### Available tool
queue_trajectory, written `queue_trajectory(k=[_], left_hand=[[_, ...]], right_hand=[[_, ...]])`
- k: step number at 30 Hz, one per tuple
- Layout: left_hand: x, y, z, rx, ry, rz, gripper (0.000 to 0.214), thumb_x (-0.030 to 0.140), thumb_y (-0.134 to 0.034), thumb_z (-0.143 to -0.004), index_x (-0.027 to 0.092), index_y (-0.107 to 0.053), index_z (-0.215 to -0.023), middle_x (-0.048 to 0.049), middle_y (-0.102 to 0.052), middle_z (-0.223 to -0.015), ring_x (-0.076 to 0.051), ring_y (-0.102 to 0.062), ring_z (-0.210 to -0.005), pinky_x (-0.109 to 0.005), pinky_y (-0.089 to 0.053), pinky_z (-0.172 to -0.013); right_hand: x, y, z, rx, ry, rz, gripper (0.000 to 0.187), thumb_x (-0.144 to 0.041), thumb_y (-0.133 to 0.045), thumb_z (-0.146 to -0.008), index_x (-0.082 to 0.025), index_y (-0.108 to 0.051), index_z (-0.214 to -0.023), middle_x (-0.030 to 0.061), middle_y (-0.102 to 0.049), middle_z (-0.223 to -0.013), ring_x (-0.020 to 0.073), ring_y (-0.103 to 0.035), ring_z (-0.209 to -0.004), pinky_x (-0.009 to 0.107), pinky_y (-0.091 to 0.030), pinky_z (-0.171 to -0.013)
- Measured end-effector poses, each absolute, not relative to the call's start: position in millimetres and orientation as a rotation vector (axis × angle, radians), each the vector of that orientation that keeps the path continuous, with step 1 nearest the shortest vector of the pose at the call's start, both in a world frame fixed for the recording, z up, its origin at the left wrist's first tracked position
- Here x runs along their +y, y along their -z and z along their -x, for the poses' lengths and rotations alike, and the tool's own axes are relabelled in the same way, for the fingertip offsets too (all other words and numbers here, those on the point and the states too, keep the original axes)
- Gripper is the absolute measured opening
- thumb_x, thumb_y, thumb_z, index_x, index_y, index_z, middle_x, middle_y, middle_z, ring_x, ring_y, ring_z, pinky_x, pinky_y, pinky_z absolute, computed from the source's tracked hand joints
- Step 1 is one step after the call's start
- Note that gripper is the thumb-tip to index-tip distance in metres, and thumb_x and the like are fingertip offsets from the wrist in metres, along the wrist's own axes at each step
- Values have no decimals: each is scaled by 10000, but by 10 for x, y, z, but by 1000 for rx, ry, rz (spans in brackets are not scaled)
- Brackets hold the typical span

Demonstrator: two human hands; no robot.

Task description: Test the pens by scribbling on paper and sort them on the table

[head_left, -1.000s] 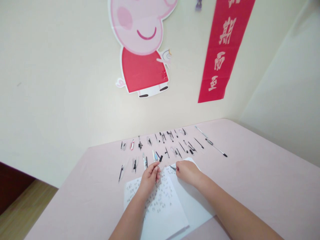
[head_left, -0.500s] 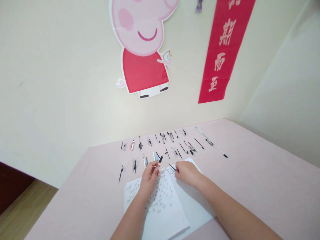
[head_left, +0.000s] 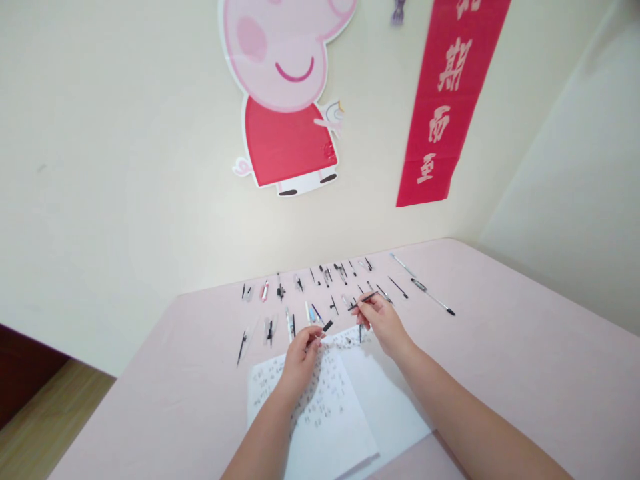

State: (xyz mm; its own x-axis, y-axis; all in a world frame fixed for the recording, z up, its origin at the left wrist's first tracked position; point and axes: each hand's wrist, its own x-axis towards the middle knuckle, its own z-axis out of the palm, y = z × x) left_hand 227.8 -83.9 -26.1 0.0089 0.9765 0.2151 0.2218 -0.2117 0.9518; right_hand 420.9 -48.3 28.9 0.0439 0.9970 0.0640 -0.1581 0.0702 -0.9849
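My left hand (head_left: 301,350) rests on an open notebook (head_left: 325,413) with handwriting, fingers pinched on a small black pen piece (head_left: 327,326). My right hand (head_left: 383,321) is farther out, over the notebook's far edge, fingers closed on a thin black pen refill (head_left: 364,301) held slantwise. Several taken-apart pen parts (head_left: 320,293) lie in rows on the pink table (head_left: 525,347) just beyond both hands.
A whole clear pen with a black cap (head_left: 433,297) lies at the right end of the rows. The table meets a cream wall bearing a cartoon pig cut-out (head_left: 287,93) and a red banner (head_left: 447,100). Wooden floor (head_left: 45,420) shows at the left.
My right hand has moved forward and right from the notebook to the rows of parts and now holds a thin black refill. My left hand stayed nearly still, its black piece now showing.
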Motion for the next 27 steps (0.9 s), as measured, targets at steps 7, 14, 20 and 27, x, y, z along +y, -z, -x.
queue_trajectory(k=[7, 14, 20, 27], left_hand=[[-849, 244, -2276, 1273, -1257, -1550, 181, 255, -544, -783, 194, -619, -936, -77, -660, -900, -201, -598, -846, -323, -436, -769], [-847, 208, -2281, 1274, -1273, -1530, 182, 277, -581, -756, 197, -638, -909, -69, -664, -874, -199, -591, -832, -323, -430, -777], [-842, 233, -2254, 1308, -1297, -1626, 155, 250, -557, -776, 208, -641, -900, -66, -654, -885, -201, -581, -853, -325, -427, -797], [-845, 240, -2248, 1325, -1274, -1756, 182, 256, -522, -814, 202, -637, -945, -66, -650, -906, -196, -579, -863, -324, -434, -799]], right_hand=[[-443, -257, -4229, -1060, -1138, 1074, 250, -381, -584, -688, -173, -482, -782, 5, -613, -609, 91, -498, -463, 187, -320, -385], [-439, -236, -4231, -1091, -1129, 1094, 277, -408, -604, -690, -174, -495, -787, 3, -602, -612, 96, -494, -464, 192, -322, -388], [-440, -230, -4248, -1209, -1104, 1065, 261, -415, -603, -696, -179, -525, -778, -23, -553, -606, 93, -453, -465, 215, -342, -430], [-489, -141, -4154, -1433, -1135, 1108, 232, -371, -597, -698, -156, -626, -781, -5, -572, -627, 115, -489, -545, 236, -385, -509]])
